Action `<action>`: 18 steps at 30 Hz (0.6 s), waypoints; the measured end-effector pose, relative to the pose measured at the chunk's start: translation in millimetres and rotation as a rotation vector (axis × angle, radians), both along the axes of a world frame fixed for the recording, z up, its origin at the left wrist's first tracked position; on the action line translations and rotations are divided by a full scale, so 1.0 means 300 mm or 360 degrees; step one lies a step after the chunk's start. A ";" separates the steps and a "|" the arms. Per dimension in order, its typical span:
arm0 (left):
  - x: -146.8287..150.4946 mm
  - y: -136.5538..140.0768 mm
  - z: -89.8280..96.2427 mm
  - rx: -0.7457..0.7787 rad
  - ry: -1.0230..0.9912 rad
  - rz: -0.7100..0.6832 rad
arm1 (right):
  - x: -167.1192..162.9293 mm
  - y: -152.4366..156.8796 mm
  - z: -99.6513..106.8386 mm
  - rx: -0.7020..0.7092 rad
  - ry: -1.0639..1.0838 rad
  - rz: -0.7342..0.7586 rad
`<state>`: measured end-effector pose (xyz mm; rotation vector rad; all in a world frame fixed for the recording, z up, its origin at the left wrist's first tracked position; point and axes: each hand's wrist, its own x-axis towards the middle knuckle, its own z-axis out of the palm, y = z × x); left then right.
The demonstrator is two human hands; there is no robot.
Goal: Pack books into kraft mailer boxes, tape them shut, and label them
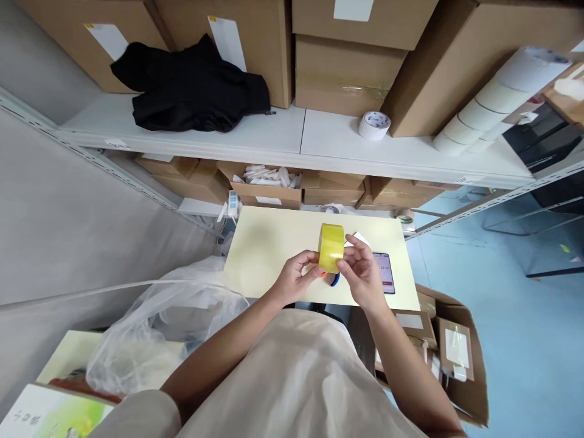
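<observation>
A roll of yellow packing tape [331, 246] is held upright between both hands above a cream table [264, 255]. My left hand [296, 277] grips its left side, fingers curled at the edge and thumb low. On the right side, my right hand [362, 274] pinches the roll, its thumb against the lower right face and the index finger raised. Beneath the roll, orange and blue parts of another object [335, 280] show; the rest is hidden. A phone [384, 272] with a lit screen lies right of my right hand. A white item [358, 239] sits partly behind my right fingers.
Above the table, a shelf [278, 131] bears cartons, a black garment [196, 85], a tape roll [374, 125] and a stack of white rolls [483, 109]. An open box [269, 193] of white pieces stands behind. Plastic sheeting [137, 340] lies left; a carton of boxes [477, 365] stands right.
</observation>
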<state>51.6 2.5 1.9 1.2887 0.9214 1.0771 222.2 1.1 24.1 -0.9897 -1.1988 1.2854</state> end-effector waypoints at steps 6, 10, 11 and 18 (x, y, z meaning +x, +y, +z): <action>0.001 0.020 0.031 0.0031 -0.0133 0.0049 | 0.041 -0.031 -0.049 0.0112 -0.0194 0.0188; 0.011 0.023 0.057 0.0091 0.0024 0.0060 | 0.067 -0.026 -0.053 0.0140 -0.0335 0.0253; 0.015 0.019 0.062 0.0118 0.0104 0.0034 | 0.071 -0.020 -0.045 0.0133 -0.0323 0.0259; 0.029 0.002 0.063 0.0232 0.0350 -0.0061 | 0.079 0.007 -0.020 -0.0025 -0.0256 0.0201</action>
